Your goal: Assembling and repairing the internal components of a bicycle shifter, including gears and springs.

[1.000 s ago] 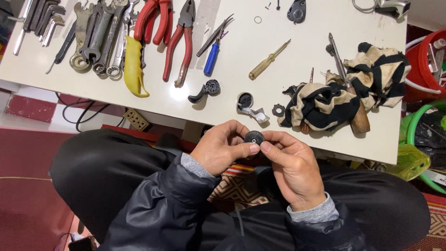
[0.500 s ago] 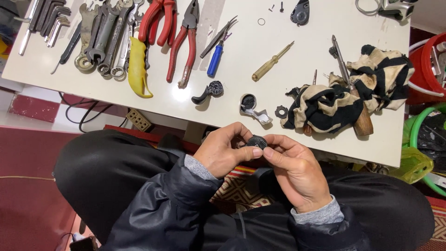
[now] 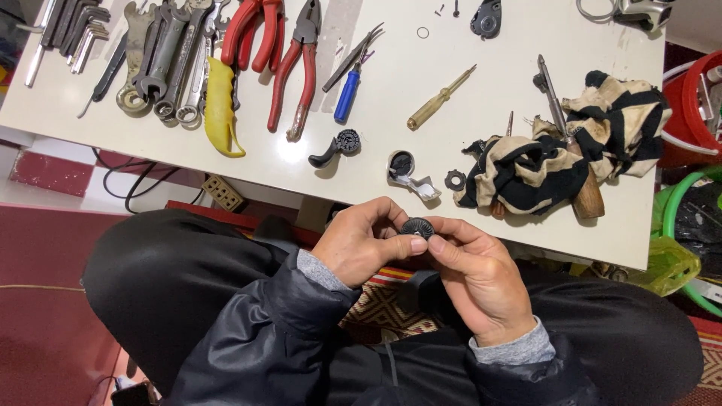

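A small black toothed wheel [image 3: 417,227] is pinched between both hands just below the white table's near edge [image 3: 316,177]. My left hand [image 3: 361,240] holds it with thumb and fingers from the left. My right hand [image 3: 477,271] grips it from the right with thumb and forefinger. On the table just above lie a black lever part with a toothed disc [image 3: 337,147], a silver and black housing piece [image 3: 406,171] and a small black ring [image 3: 455,180].
A black and cream rag [image 3: 556,150] covers a wooden-handled tool at the right. Red pliers [image 3: 297,68], a blue-handled tool [image 3: 348,94], a yellow screwdriver [image 3: 440,98], a yellow handle [image 3: 220,105] and several wrenches [image 3: 162,60] lie further back. A red bucket [image 3: 692,105] stands right.
Both hands stay together on the black wheel, with only small finger shifts turning it. The camera view has drifted slightly.
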